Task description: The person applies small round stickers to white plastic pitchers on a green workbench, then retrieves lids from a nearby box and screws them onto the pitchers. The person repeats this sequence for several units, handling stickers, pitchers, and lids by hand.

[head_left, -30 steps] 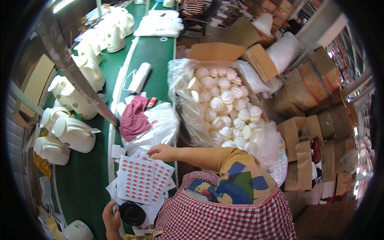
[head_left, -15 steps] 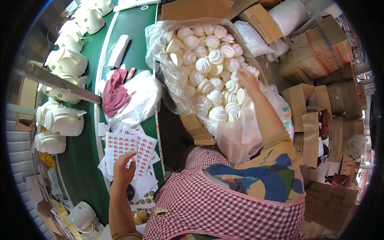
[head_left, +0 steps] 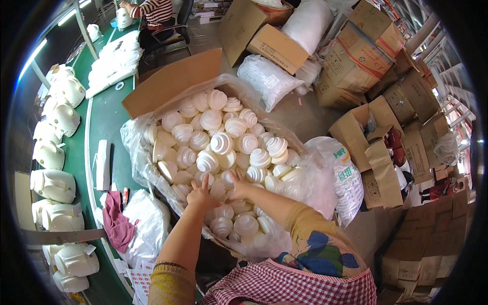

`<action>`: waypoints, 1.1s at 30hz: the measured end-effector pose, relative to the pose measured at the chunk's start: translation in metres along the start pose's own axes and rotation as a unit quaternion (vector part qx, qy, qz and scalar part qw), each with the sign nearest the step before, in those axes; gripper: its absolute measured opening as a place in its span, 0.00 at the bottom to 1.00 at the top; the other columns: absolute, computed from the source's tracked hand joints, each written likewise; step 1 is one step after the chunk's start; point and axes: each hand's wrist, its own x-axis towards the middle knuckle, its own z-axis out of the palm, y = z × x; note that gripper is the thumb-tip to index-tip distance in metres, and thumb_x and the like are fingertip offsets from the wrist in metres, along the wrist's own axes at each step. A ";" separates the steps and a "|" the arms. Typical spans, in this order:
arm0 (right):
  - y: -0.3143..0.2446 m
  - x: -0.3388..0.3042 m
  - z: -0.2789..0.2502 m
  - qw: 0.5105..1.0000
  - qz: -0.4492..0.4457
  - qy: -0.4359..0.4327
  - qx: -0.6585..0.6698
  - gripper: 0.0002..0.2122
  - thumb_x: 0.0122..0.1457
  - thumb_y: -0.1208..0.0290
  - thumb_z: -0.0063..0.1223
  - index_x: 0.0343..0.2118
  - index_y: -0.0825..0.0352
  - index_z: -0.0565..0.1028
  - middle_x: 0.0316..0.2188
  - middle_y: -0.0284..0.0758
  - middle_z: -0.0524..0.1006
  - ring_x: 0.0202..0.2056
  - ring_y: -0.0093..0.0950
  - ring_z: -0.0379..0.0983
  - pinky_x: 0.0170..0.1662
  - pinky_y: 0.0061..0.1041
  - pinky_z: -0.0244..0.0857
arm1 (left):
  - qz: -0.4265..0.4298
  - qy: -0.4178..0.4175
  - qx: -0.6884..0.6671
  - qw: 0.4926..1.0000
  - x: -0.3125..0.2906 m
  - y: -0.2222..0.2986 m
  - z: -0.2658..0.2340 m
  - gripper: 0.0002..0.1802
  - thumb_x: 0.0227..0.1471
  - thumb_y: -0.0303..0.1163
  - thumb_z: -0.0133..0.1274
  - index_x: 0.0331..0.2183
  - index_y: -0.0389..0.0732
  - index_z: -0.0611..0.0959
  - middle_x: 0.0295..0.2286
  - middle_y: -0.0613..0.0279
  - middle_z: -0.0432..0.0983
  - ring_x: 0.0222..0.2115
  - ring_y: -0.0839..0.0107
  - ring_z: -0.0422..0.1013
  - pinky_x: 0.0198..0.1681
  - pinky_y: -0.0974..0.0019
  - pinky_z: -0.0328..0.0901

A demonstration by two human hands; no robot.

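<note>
Both of my hands reach into a large carton lined with clear plastic [head_left: 137, 145], heaped with white, round, ridged pieces that look like lids [head_left: 221, 143]. My left hand [head_left: 202, 195] is over the near-left part of the heap, fingers spread, with nothing in its grip. Just right of it, my right hand [head_left: 243, 188] has its fingers stretched out and apart at the lids. Its fingertips are among the pieces, and I cannot tell which piece they touch. Some lids beneath the hands are partly covered.
A green conveyor belt [head_left: 109, 122] on the left carries white jugs [head_left: 53, 184], a maroon cloth [head_left: 118, 223] and sticker sheets [head_left: 141, 279]. A raised carton flap [head_left: 173, 81] edges the far side. Brown cartons [head_left: 345, 61] and a stuffed white sack [head_left: 341, 178] stand right. Far left, a person in stripes [head_left: 155, 11] sits working.
My left hand has moved from the sticker sheets to the carton. My right hand has come nearer, leftward over the lids. The view has turned, showing the far person and more cartons.
</note>
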 end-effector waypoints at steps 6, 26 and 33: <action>0.011 0.012 0.002 0.995 -0.047 -0.025 0.081 0.68 0.26 0.53 0.77 0.68 0.58 0.36 0.66 0.57 0.33 0.68 0.48 0.24 0.68 0.41 0.36 | 0.001 0.034 0.043 0.998 0.036 -0.005 0.016 0.65 0.31 0.59 0.68 0.65 0.61 0.48 0.62 0.32 0.40 0.48 0.46 0.72 0.50 0.55 0.68; 0.025 0.052 0.058 0.899 -0.159 0.193 0.358 0.52 0.38 0.55 0.67 0.65 0.63 0.49 0.59 0.46 0.51 0.63 0.44 0.46 0.66 0.38 0.43 | 0.117 0.018 -0.629 0.769 0.073 -0.043 0.062 0.38 0.52 0.51 0.58 0.57 0.40 0.69 0.52 0.55 0.67 0.51 0.63 0.64 0.54 0.59 0.59; 0.019 0.045 0.048 0.920 -0.121 0.172 0.330 0.48 0.39 0.64 0.66 0.64 0.60 0.48 0.56 0.45 0.53 0.59 0.45 0.55 0.62 0.41 0.54 | 0.057 0.041 -0.685 0.725 0.067 -0.008 0.049 0.35 0.55 0.54 0.50 0.55 0.37 0.70 0.49 0.54 0.69 0.48 0.65 0.65 0.54 0.62 0.58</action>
